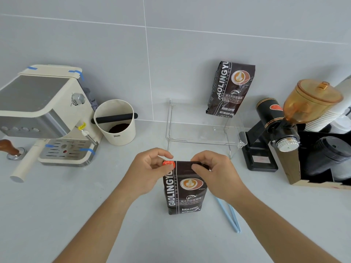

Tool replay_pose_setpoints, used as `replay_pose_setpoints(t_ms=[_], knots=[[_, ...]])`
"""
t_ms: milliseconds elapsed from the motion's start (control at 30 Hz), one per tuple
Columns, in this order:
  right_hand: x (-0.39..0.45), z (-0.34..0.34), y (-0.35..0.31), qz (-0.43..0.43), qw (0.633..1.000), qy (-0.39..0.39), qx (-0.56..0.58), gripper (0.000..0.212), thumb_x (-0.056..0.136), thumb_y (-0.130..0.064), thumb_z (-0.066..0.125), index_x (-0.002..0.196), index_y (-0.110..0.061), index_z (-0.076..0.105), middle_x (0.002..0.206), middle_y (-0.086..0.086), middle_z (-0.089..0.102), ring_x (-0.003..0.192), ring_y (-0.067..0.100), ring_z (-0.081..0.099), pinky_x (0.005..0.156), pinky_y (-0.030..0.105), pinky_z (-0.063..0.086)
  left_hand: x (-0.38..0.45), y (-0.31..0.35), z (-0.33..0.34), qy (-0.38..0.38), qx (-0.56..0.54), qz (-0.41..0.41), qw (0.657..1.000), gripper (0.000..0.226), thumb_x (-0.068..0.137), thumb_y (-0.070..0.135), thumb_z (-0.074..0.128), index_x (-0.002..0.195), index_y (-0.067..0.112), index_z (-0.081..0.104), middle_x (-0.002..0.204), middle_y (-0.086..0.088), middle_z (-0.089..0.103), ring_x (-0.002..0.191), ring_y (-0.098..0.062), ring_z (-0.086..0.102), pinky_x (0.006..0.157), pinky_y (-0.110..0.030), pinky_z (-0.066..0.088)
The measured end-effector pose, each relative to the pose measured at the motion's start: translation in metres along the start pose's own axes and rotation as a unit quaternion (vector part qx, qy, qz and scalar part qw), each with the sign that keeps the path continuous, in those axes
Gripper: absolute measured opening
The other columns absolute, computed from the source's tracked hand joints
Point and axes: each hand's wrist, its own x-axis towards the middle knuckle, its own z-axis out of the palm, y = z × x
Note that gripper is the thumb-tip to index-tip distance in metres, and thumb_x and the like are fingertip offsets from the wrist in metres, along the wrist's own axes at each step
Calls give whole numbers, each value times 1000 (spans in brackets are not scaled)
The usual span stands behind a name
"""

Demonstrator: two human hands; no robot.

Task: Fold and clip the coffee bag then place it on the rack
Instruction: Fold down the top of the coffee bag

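Observation:
A dark brown coffee bag (pixel 185 194) stands upright on the white counter in front of me, its top folded over. An orange clip (pixel 168 164) sits at the folded top's left corner, pinched by my left hand (pixel 150 170). My right hand (pixel 214 171) grips the right end of the folded top. Behind the bag stands a clear acrylic rack (pixel 204 132). A second, identical coffee bag (pixel 229 90) stands upright on the rack's top at the right, against the wall.
A light blue clip (pixel 228 215) lies open on the counter right of the bag. At the left stand a cream espresso machine (pixel 43 114), a tamper (pixel 11 149) and a knock box (pixel 115 122). A black grinder (pixel 281 126) and a box of cups (pixel 326 158) stand at the right.

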Motion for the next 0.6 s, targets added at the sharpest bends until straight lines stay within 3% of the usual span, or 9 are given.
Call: replay_pose_setpoints(t_ms=[133, 233, 333, 467, 600], knots=[[0, 2, 1, 24, 998, -4, 66, 36, 86, -5, 68, 72, -38, 62, 79, -5, 76, 67, 15, 69, 60, 28, 54, 1, -2, 4, 3, -2, -16, 1000, 20, 81, 4, 72, 71, 21, 73, 65, -14, 55, 65, -21, 47, 63, -29, 38], [2, 1, 2, 15, 997, -20, 78, 39, 87, 1, 65, 69, -34, 69, 73, -4, 74, 64, 12, 63, 60, 27, 52, 1, -1, 6, 1, 3, -38, 999, 25, 84, 5, 69, 73, 26, 76, 71, -11, 63, 68, -16, 54, 67, -27, 42], [4, 0, 3, 19, 997, -45, 67, 39, 84, 2, 67, 75, -36, 72, 83, 1, 76, 72, 12, 67, 72, 33, 58, 1, 0, 9, 10, 6, -53, 999, 26, 87, 5, 65, 75, 25, 74, 75, -4, 70, 66, -9, 59, 64, -17, 47], [4, -1, 6, 7, 997, -82, 8, 52, 73, 5, 74, 90, -44, 66, 89, -11, 73, 74, -2, 66, 73, 14, 54, 2, -1, 12, 9, 14, -66, 998, 23, 89, 5, 63, 79, 23, 72, 77, -1, 72, 65, -6, 62, 59, -13, 49], [7, 1, 7, 3, 997, -74, -25, 48, 76, 1, 72, 95, -43, 66, 89, -20, 70, 75, -11, 64, 69, 4, 47, 0, -2, 11, -19, 25, -68, 997, 23, 79, 4, 74, 90, 23, 67, 81, 2, 74, 66, -5, 66, 60, -14, 51]])
